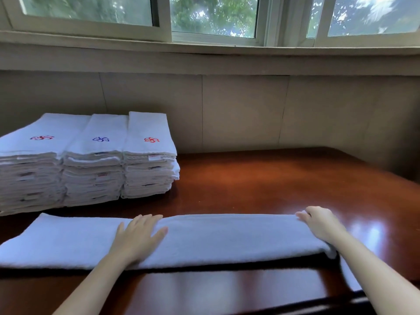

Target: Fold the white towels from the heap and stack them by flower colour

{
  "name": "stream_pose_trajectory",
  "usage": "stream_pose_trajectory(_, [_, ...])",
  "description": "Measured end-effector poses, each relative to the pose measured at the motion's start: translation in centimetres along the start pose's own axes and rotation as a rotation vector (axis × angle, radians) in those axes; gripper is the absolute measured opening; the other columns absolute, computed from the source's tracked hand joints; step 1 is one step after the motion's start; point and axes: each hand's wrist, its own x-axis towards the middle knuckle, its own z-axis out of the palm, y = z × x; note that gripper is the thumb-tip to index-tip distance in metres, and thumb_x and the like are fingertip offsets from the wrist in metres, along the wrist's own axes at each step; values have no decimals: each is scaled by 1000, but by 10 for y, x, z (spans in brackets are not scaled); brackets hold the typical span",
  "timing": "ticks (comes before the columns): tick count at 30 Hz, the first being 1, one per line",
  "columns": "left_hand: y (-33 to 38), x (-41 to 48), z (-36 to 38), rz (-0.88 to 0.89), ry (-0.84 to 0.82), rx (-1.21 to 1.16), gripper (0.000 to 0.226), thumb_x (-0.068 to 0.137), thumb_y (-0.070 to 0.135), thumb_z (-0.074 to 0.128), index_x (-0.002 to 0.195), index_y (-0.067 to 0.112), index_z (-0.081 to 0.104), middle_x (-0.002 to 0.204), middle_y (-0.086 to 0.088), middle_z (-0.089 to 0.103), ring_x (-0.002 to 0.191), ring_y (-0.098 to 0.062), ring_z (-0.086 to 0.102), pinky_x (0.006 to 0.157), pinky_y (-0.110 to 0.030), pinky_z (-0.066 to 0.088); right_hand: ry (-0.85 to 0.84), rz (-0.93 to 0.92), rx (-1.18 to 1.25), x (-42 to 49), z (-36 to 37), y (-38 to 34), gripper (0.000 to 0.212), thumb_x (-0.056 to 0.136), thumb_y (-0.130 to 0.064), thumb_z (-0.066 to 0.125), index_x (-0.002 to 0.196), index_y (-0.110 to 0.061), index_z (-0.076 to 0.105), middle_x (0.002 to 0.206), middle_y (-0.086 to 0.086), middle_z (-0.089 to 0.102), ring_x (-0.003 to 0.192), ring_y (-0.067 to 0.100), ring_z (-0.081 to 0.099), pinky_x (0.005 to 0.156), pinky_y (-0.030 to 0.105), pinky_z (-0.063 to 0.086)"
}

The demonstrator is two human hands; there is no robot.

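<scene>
A towel (204, 237) is laid out as a long strip across the near part of the table (272, 183), already folded lengthwise by the look of it, so the step in hand is pretty clearly the crosswise fold. The left hand (138, 237) is pressed flat on the strip about mid-length, fingers straight and spread, nothing gripped. The right hand (322, 223) is at the strip's right end with its fingers curled on the far corner, so that end seems to be pinched, though the thumb side can't be made out. No flower is visible on this towel yet, so the colour can't be told. The next move probably calls for the right end to be carried over to the left end, edges matched, with the middle kept pinned so nothing slides on that glossy wood. Further out, at the far left, three stacks are lined up touching each other: a red-and-blue stack (31, 169), a blue stack (93, 169) and a red stack (148, 164). Behind everything a wall and windows (213, 17) can be seen. No heap is in shot.
</scene>
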Motion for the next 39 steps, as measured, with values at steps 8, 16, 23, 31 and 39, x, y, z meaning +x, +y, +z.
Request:
stream_pose_trajectory(8, [3, -1, 2, 2, 13, 6, 51, 96, 58, 23, 145, 44, 21, 156, 14, 19, 146, -8, 9, 118, -44, 4, 91, -89, -278, -6, 2, -2, 28, 96, -47, 41, 88, -21, 48, 98, 7, 63, 87, 30, 57, 65, 33, 38])
stream_pose_trajectory(16, [7, -4, 1, -44, -28, 69, 58, 96, 59, 17, 150, 39, 11, 160, 9, 8, 147, -11, 3, 117, -46, 2, 169, -312, -248, -53, 31, -75, 37, 99, -46, 36, 117, -18, 52, 119, 5, 57, 113, 28, 52, 89, 36, 43])
stream_pose_trajectory(23, [-37, -17, -13, -106, -39, 112, 59, 97, 58, 16, 151, 38, 3, 161, 7, -2, 148, -12, 0, 118, -43, 4, -184, -432, -97, -51, 27, -52, 44, 104, -37, 26, 145, -24, 37, 157, -3, 24, 145, 13, 19, 115, 28, 14])
stream_pose_trajectory(31, [-74, -38, -29, -260, 50, 155, 57, 98, 54, 17, 151, 31, 19, 160, 3, 10, 147, -16, 11, 116, -46, 12, -143, -363, -501, -66, 33, -118, 53, 98, -17, 30, 150, -19, 19, 160, 8, 3, 147, 26, 8, 116, 50, 12])
stream_pose_trajectory(39, [-92, -79, -31, -691, 667, -588, 75, 86, 23, 64, 148, 16, 23, 157, -19, -1, 144, -38, 6, 113, -52, 17, -309, -804, -238, -146, 111, -290, 54, 101, -47, 24, 149, -23, 21, 159, 7, 9, 146, 24, 10, 114, 50, 11])
